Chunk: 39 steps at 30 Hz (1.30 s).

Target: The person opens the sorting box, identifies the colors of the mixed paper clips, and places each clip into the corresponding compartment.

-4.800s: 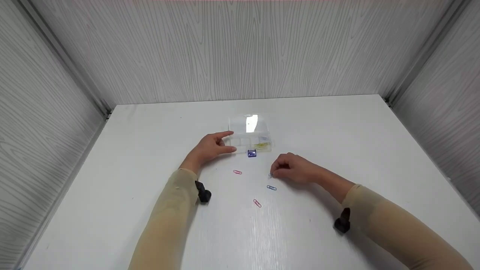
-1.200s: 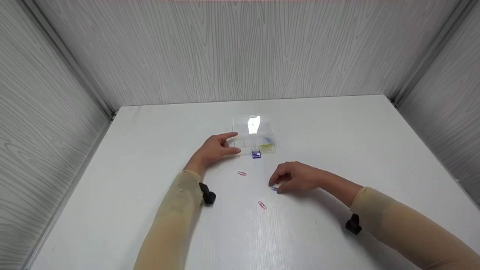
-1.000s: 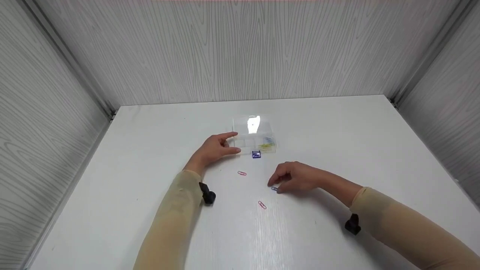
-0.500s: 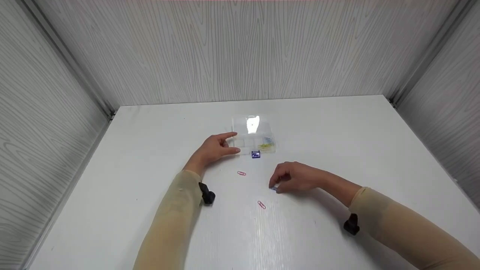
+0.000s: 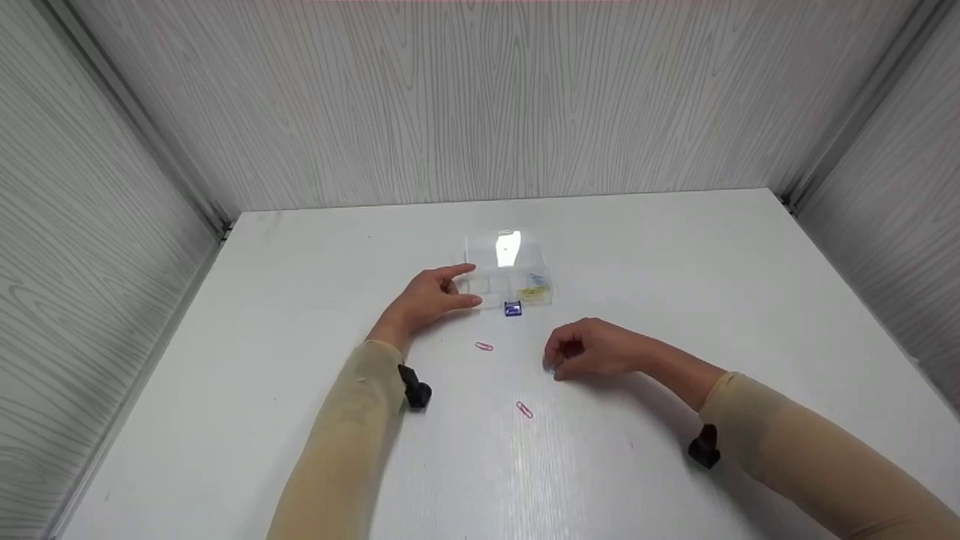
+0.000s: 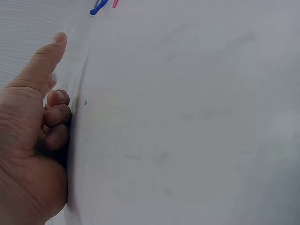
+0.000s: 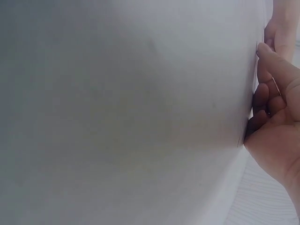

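A clear plastic compartment box (image 5: 491,301) stands with its lid (image 5: 484,251) raised. My left hand (image 5: 427,298) grips its left end between thumb and index finger; the left wrist view shows the other fingers curled beside the wall. Yellow paper clips (image 5: 533,292) lie in a right-hand compartment, with light blue clips (image 5: 537,278) behind them. A blue latch (image 5: 513,308) sits on the box's front edge. My right hand (image 5: 596,349) pinches a blue paper clip (image 5: 553,371) low over the table, mostly hidden by the fingertips.
A red paper clip (image 5: 484,346) lies in front of the box, and a second red paper clip (image 5: 524,409) lies closer to me. The white table (image 5: 300,300) meets wood-grain panels (image 5: 480,105) at the back and sides.
Earlier my right hand held a light clip near the box while the blue clip lay on the table. It then moved to the blue clip and now pinches it. My left hand stays at the box.
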Each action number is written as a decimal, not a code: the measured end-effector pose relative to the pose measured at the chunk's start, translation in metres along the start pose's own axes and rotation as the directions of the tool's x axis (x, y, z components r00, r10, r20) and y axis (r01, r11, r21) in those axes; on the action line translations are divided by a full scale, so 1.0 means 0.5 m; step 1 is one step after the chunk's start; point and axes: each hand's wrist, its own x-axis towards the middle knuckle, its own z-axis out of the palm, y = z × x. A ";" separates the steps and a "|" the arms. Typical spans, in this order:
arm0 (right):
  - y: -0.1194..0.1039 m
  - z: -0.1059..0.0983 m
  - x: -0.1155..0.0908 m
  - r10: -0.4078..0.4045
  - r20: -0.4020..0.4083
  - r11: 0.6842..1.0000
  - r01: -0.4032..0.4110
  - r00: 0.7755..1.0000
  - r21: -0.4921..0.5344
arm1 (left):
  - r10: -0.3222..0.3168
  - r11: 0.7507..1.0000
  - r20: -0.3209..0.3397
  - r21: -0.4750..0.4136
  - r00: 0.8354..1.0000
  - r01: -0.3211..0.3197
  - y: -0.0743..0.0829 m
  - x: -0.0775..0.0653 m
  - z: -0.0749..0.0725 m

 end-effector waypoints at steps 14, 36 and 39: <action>0.003 0.000 0.003 0.053 -0.076 0.996 -0.048 0.996 0.072 | 0.029 1.000 -0.001 0.004 1.000 -0.029 -0.008 0.005 0.000; -0.017 -0.099 0.091 0.198 -0.468 0.976 -0.131 0.861 0.173 | 0.030 1.000 -0.003 0.001 1.000 -0.030 0.000 0.003 -0.003; -0.016 -0.105 0.112 0.210 -0.498 0.975 -0.144 0.841 0.167 | 0.034 0.999 -0.001 -0.002 0.999 -0.034 0.000 0.000 -0.002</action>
